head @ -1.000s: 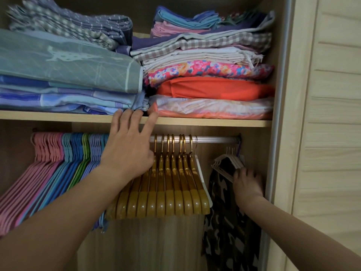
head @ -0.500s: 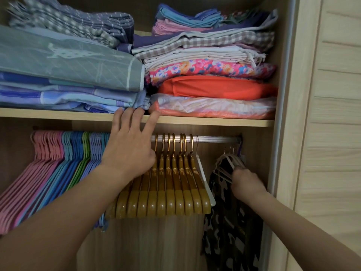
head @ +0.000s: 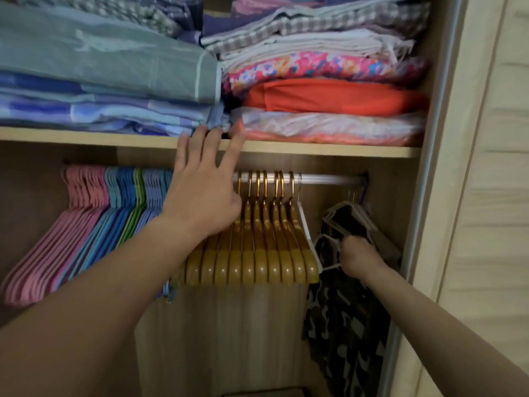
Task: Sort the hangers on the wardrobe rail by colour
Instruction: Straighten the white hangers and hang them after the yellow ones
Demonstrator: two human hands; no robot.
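Closest to me, two bare forearms reach up into the wardrobe. The right hand (head: 361,257) sits low by the right end of the rail (head: 329,179), its fingers curled tight around a thin white hanger (head: 329,243) that hangs against a camouflage garment (head: 347,325). More pale hangers (head: 347,209) bunch above that fist, just under the rail's right end.

The left hand (head: 204,196) is higher and well apart from the other, near the middle of the rail. Its fingers are straight and spread, the tips lying up over the front edge of the shelf (head: 315,150), while the palm covers the left side of the row of wooden hangers (head: 257,247). Those hang packed together on gold hooks, with one white hanger pressed to their right flank.

Towards the left end of the rail the plastic hangers hang in bands: pink hangers (head: 57,247) outermost, then blue hangers (head: 114,224), a few green hangers (head: 132,222), and lilac hangers (head: 150,202) next to the left wrist.

Farthest back, on the shelf, folded bedding (head: 108,67) is stacked on the left and a pile of folded cloths with an orange piece (head: 329,97) on the right.
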